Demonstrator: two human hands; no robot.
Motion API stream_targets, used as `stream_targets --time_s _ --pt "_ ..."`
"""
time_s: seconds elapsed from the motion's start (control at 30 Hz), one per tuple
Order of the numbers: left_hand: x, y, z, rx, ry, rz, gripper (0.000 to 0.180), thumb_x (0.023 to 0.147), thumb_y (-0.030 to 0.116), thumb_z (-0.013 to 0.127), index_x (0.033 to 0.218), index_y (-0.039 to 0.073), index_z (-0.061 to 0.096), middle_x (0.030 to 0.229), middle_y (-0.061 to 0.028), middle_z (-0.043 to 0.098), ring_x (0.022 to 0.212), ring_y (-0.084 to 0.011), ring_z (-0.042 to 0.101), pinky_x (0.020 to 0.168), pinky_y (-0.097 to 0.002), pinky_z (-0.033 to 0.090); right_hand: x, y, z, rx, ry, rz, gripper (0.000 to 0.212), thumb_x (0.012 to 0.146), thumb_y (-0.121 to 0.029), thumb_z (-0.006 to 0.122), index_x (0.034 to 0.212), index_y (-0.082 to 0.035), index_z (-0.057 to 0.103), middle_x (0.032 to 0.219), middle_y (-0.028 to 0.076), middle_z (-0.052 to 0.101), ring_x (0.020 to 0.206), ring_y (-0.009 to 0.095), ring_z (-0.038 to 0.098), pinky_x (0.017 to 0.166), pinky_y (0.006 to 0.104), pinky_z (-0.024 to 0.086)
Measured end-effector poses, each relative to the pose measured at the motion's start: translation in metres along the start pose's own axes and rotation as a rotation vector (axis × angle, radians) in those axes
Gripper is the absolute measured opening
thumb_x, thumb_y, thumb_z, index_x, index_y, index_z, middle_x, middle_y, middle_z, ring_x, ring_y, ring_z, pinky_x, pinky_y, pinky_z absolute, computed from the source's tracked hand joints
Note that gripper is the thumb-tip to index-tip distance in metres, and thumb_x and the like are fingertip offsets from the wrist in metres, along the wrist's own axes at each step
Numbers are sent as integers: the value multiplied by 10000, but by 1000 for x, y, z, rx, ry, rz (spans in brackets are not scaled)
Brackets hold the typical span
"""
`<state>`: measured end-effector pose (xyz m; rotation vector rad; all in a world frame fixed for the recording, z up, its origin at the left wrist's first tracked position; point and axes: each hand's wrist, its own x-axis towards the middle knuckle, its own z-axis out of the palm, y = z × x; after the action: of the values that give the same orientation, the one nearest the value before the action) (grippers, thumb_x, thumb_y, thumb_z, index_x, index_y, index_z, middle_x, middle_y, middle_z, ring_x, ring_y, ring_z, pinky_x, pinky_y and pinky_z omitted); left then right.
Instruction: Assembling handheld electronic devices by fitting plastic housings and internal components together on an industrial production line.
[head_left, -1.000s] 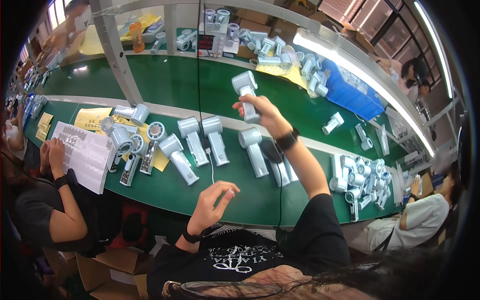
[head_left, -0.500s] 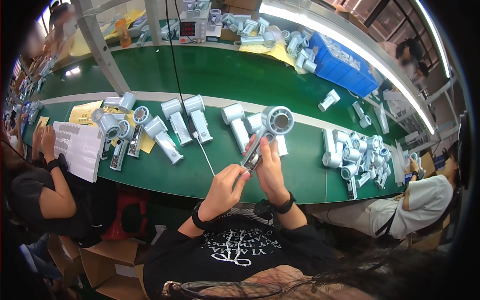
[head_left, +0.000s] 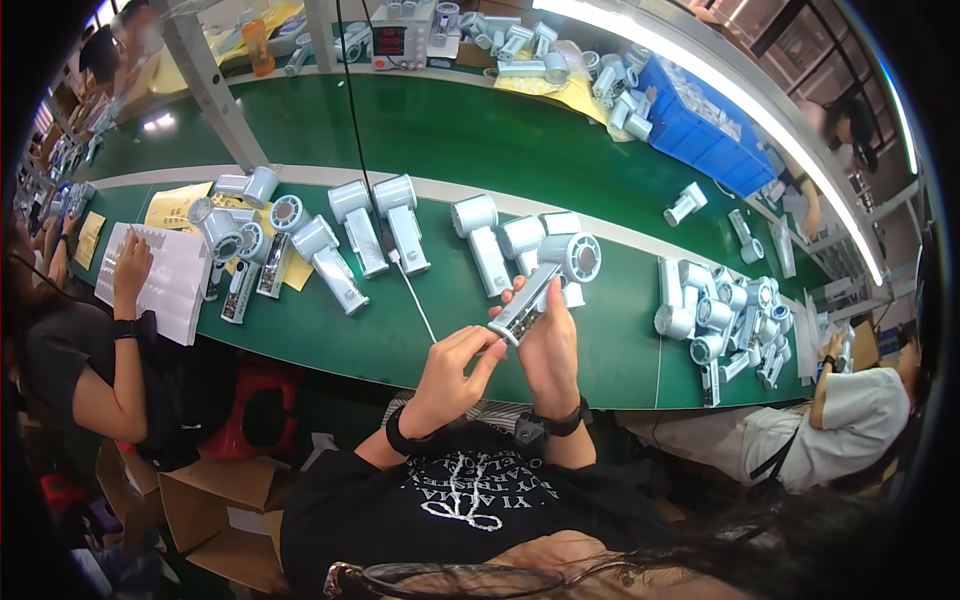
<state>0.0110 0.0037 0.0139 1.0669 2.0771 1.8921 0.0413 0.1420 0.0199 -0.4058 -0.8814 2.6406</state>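
My right hand (head_left: pixel 549 350) is closed around the handle of a light blue-grey handheld fan (head_left: pixel 530 303), its round head tilted up to the right. The handle's open side shows dark inner parts. My left hand (head_left: pixel 458 366) is pinched, thumb and fingertips touching the handle's lower end. A thin white cable (head_left: pixel 415 297) hangs from a black cord (head_left: pixel 358 130) and disappears behind my left hand; its end is hidden in the fingers. Just beyond the held fan lie more handheld fans (head_left: pixel 487 258) on the green bench (head_left: pixel 440 330).
More fans (head_left: pixel 330 265) lie to the left, some on yellow paper. A pile of fans (head_left: pixel 725 310) covers the right part. Farther back are a blue bin (head_left: pixel 700 130) and a power supply (head_left: pixel 400 38). Co-workers sit at left, by a white sheet (head_left: pixel 160 280), and at right.
The held fan has turned in my right hand, its head now lower and farther right, the handle more slanted. My left hand stays at the handle's end. The left co-worker's hand moved across the sheet.
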Motion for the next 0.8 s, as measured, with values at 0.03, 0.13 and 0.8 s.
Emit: stream_targets --time_s 0.03,0.13,0.8 --pt "0 0 1 19 9 -9 86 904 30 581 848 -29 606 786 -133 634 705 -269 612 645 -322 463 0 2 -1 0 1 4 307 1044 -337 375 1157 -62 454 1031 76 526 938 204 537 843 409 494" --pt "-1 0 1 58 29 -30 80 895 25 587 838 -28 604 767 -136 627 689 -272 608 631 -323 461 1 8 -5 -54 -1 -98 322 1041 -342 381 1169 -55 449 1044 74 520 942 201 531 851 409 488" --pt "-11 -22 -12 -118 -207 -219 91 849 44 674 882 -34 640 885 -119 682 781 -204 647 728 -287 487 -10 3 -25 -455 -281 -256 594 977 -480 475 1362 -49 335 1136 154 512 1052 261 549 930 453 456"
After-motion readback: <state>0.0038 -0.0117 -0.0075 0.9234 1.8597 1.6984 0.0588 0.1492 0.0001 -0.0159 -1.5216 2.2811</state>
